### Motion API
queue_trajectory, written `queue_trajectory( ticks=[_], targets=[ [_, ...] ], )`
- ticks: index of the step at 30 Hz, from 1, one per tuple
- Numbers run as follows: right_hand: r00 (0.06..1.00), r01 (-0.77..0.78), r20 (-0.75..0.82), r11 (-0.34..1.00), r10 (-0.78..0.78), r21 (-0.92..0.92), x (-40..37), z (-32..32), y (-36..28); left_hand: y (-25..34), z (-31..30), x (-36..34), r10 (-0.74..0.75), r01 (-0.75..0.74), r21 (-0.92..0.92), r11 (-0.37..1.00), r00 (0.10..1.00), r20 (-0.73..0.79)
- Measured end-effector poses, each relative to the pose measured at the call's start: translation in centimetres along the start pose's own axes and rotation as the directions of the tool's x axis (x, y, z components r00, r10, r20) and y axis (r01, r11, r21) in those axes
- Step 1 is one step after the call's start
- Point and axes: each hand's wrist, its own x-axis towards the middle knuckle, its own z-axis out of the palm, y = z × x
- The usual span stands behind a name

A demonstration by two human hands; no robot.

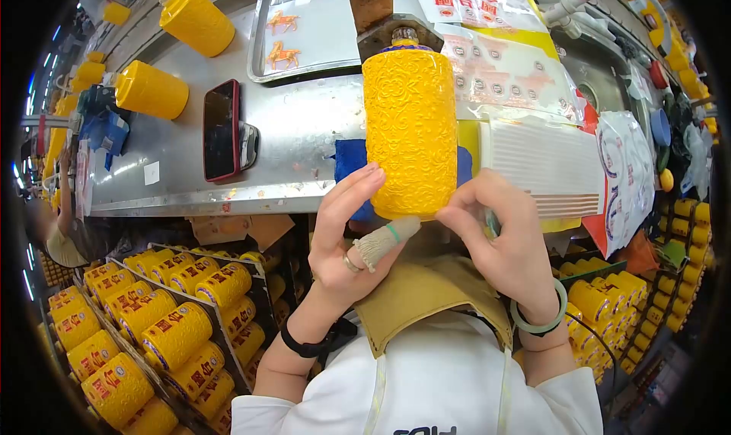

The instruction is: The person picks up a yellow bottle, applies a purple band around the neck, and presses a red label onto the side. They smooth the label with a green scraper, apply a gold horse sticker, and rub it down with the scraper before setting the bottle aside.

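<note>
Two bare hands meet at the lower end of one yellow embossed bottle (pixel 411 130), which stands in the upper middle of the frame. Its long axis runs nearly straight up the frame, neck at the top by a dark metal bracket (pixel 376 36); whether the neck is seated in it or merely in front of it, I cannot tell. From both hands the bottle extends upward in the frame, away from the wearer.

The left hand (pixel 343 237) reaches a little farther along it: fingertips lie on the lower left side, while a digit wrapped in a beige cloth finger cover (pixel 384 245) sits near the bottom edge. That grip is spread, with the bottle's corner between; whether it bears any load, I cannot tell. The right hand (pixel 506 245) is at the lower right corner, thumb and forefinger bent close to each other; whether its grip is closed on the bottle or only touching, I cannot tell.

Behind the bottle's lower part shows a blue pad (pixel 350 157), at the edge of the steel surface (pixel 297 130). Left of centre lies a smartphone (pixel 221 130); right of the bottle, a white ridged stack (pixel 537 157).
</note>
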Motion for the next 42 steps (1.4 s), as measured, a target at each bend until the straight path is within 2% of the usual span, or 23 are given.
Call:
queue_trajectory(
  ticks=[4, 6, 13, 15, 19, 22, 25, 26, 28, 32, 34, 35, 37, 38, 39, 40, 41, 42],
  targets=[
    [1.0, 0.002, -0.008, 1.0, -0.002, 0.001, 0.0, 0.1, 0.1, -0.6, -0.2, 0.6, 0.1, -0.101, 0.044, 0.994, 0.995, 0.018],
    [1.0, 0.008, -0.007, 1.0, -0.008, 0.003, 0.0, 0.0, 0.2, -0.8, -0.5, 0.8, 0.204, -0.209, 0.092, 0.974, 0.977, 0.06],
    [1.0, -0.016, 0.023, 1.0, 0.016, 0.02, 0.0, -0.3, 0.0, 0.2, -1.3, 1.4, 0.208, -0.237, 0.197, 0.951, 0.965, 0.161],
    [0.999, -0.011, 0.03, 0.999, 0.01, 0.042, 0.0, -0.5, 0.5, 0.2, -1.2, 1.6, 0.262, -0.306, 0.263, 0.915, 0.946, 0.19],
    [0.998, -0.031, 0.048, 0.997, 0.028, 0.069, 0.0, -1.4, 0.7, -0.7, -0.3, 1.4, 0.282, -0.307, 0.185, 0.934, 0.948, 0.149],
    [0.994, -0.067, 0.086, 0.998, 0.066, 0.013, -0.1, -2.4, 0.6, -0.9, -0.1, 0.9, 0.201, -0.206, 0.128, 0.97, 0.978, 0.049],
    [0.994, -0.044, 0.1, 0.999, 0.045, -0.018, -0.1, -2.8, 0.9, -0.5, -0.1, 0.6, 0.16, -0.166, 0.149, 0.975, 0.986, 0.048],
    [0.994, -0.043, 0.099, 0.999, 0.045, -0.017, -0.1, -2.9, 1.0, -0.2, -0.2, 0.5, 0.16, -0.166, 0.149, 0.975, 0.986, 0.049],
    [0.994, -0.038, 0.1, 0.999, 0.04, -0.019, -0.1, -2.9, 1.2, 0.4, -0.5, 0.6, 0.208, -0.244, 0.288, 0.926, 0.966, 0.15],
    [0.992, -0.051, 0.115, 0.999, 0.052, -0.01, 0.0, -3.1, 1.1, -0.5, 0.2, 0.8, 0.259, -0.284, 0.211, 0.935, 0.956, 0.139],
    [0.993, -0.038, 0.115, 0.999, 0.036, 0.019, 0.1, -3.1, 1.2, -1.2, 0.6, 0.1, 0.198, -0.195, 0.129, 0.972, 0.98, -0.012],
    [0.993, -0.04, 0.113, 0.999, 0.037, 0.022, 0.2, -3.0, 1.5, -1.2, 0.7, -0.1, 0.199, -0.196, 0.129, 0.972, 0.98, -0.008],
    [0.994, -0.006, 0.108, 0.999, 0.002, 0.038, 0.4, -2.6, 2.5, -0.7, 1.1, -0.6, -0.078, 0.079, 0.01, 0.997, 0.992, -0.095],
    [0.994, -0.005, 0.108, 0.999, 0.001, 0.04, 0.3, -2.6, 2.6, 0.0, 1.5, -0.8, -0.268, 0.248, -0.135, 0.959, 0.95, -0.161],
    [0.993, -0.026, 0.116, 0.998, 0.02, 0.049, 0.3, -2.6, 2.7, -0.3, 1.3, -0.8, -0.268, 0.248, -0.132, 0.96, 0.95, -0.163],
    [0.992, -0.046, 0.123, 0.997, 0.039, 0.057, 0.4, -2.6, 2.7, -0.9, 0.8, -0.7, -0.034, 0.036, 0.019, 0.999, 0.992, -0.118],
    [0.992, -0.045, 0.123, 0.997, 0.037, 0.057, 0.4, -2.6, 2.6, -1.3, 0.6, -0.7, 0.195, -0.187, 0.155, 0.97, 0.98, -0.038],
    [0.992, -0.042, 0.121, 0.998, 0.035, 0.053, 0.3, -2.7, 2.5, -0.8, 0.5, -0.4, 0.241, -0.233, 0.227, 0.946, 0.971, -0.007]
  ],
)
